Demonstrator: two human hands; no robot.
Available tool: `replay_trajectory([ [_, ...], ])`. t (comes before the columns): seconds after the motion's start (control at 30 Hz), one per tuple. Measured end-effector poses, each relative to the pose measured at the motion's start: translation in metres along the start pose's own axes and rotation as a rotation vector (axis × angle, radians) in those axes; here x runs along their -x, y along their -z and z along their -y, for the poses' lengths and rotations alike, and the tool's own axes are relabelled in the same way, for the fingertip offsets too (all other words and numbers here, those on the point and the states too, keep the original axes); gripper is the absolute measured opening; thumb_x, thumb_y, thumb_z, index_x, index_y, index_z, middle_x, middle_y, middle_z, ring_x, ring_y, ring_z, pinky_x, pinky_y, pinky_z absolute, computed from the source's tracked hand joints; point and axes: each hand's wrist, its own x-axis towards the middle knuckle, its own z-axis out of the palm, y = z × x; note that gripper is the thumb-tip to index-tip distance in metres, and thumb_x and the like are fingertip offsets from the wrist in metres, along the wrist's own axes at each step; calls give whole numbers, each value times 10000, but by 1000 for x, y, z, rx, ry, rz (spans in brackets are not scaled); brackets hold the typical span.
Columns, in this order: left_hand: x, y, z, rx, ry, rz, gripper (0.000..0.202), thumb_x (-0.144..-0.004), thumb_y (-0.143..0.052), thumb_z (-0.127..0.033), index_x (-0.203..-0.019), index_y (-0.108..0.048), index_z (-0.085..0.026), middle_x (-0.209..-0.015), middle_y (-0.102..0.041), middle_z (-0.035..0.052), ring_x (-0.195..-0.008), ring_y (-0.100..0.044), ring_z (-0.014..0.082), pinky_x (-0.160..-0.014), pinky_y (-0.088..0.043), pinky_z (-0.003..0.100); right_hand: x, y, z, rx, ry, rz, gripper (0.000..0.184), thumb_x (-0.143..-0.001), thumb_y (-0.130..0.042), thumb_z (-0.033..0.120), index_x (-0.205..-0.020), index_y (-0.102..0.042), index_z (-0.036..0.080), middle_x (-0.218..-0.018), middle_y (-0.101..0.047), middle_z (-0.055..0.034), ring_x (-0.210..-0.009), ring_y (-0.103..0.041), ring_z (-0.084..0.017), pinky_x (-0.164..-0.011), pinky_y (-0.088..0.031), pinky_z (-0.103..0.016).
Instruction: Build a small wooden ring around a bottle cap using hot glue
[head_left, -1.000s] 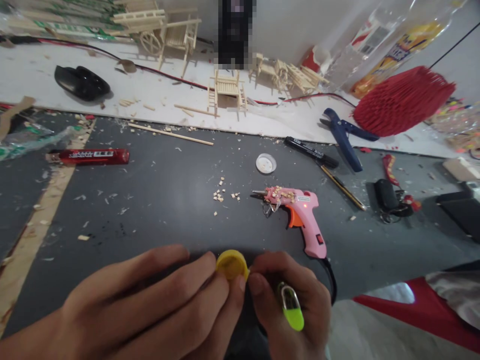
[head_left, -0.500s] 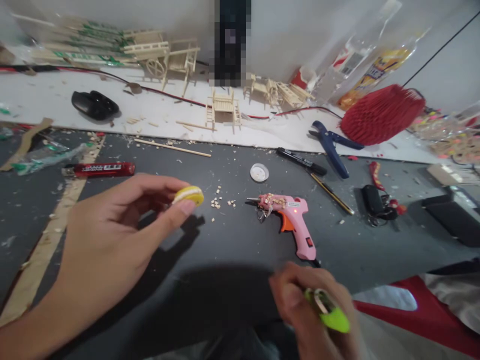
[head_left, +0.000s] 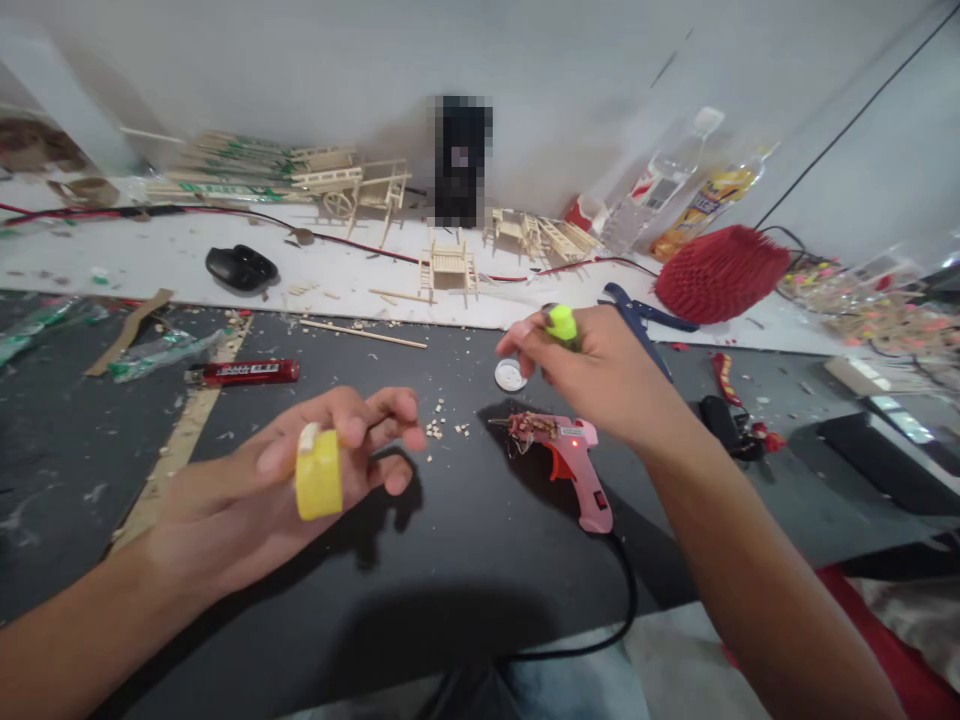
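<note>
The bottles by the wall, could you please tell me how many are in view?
2: a clear bottle, and an orange-labelled bottle just right of it, both near the red bundle. Others may be hidden.

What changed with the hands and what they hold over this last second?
The left hand, keeping the yellow piece, has moved left. The right hand, keeping the green tool, has left the yellow piece and reached forward to the white lid; whether it touches is unclear. The glue gun and white lid stay in place.
</note>
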Motion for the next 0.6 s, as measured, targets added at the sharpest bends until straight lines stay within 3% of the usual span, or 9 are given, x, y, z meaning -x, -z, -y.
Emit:
replay_trajectory([
  [0.1, 0, 0, -3, 97, 22, 122, 172, -843, -884, -427, -929, -829, -289, -1367, -749, 94, -1288, -722, 354, -916, -687, 450, -2, -17, 21, -32, 78, 121, 421, -1030, -653, 441, -699, -677, 183, -594, -540, 46, -556, -479, -109, -548, -338, -276],
  [0.23, -2, -1, -10, 128, 64, 248, 115, -906, -852, -372, -971, -815, -284, -1544, -689, 95, -1501, -586, 402, -1067, -626, 540, 6, -26, 36, -170, 166, 134, 260, -1022, -693, 375, -833, -682, 197, -661, -534, 72, -593, -466, -94, -548, -359, -245],
  [0.33, -1, 1, -8, 146, 63, 286, 151, -921, -826, -407, -1027, -806, -301, -1478, -716, 71, -1309, -724, 326, -1031, -643, 493, 22, -28, 42, -212, 305, 85, 180, -1007, -726, 334, -914, -764, 185, -745, -657, 40, -667, -582, -110, -605, -447, -244],
  [0.4, -1, 3, -5, 149, 52, 315, 188, -916, -807, -412, -1075, -795, -313, -1244, -791, 48, -1111, -787, 289, -943, -676, 474, 34, -31, 46, -203, 443, 99, 101, -972, -725, 203, -1010, -815, 177, -924, -771, -11, -817, -694, -142, -736, -531, -260],
  [0.43, -1, 4, -4, 142, 43, 322, 205, -906, -808, -412, -1083, -790, -310, -1118, -804, 40, -1067, -797, 299, -918, -684, 488, 38, -32, 48, -215, 479, 149, 195, -944, -703, 129, -1092, -822, 176, -1039, -804, -32, -914, -733, -162, -807, -557, -270],
  [0.47, -1, 4, -2, 129, 34, 320, 212, -893, -819, -411, -1072, -790, -300, -1038, -804, 38, -1081, -799, 323, -925, -684, 516, 41, -34, 50, -255, 466, 214, 317, -922, -667, 75, -1185, -811, 179, -1129, -818, -44, -997, -754, -180, -858, -574, -280],
  [0.53, -1, 4, -2, 88, 12, 304, 203, -887, -835, -417, -1043, -798, -293, -1030, -812, 44, -1187, -779, 362, -992, -664, 566, 44, -37, 54, -400, 292, 342, 471, -920, -603, 52, -1346, -755, 184, -1217, -824, -49, -1083, -770, -201, -901, -599, -302],
  [0.6, -2, 3, -3, 13, -19, 285, 182, -908, -842, -423, -1030, -814, -290, -1063, -817, 52, -1297, -736, 370, -1039, -640, 565, 43, -39, 55, -511, 66, 385, 420, -965, -609, 119, -1358, -743, 177, -1189, -831, -52, -1074, -775, -211, -916, -605, -323],
])
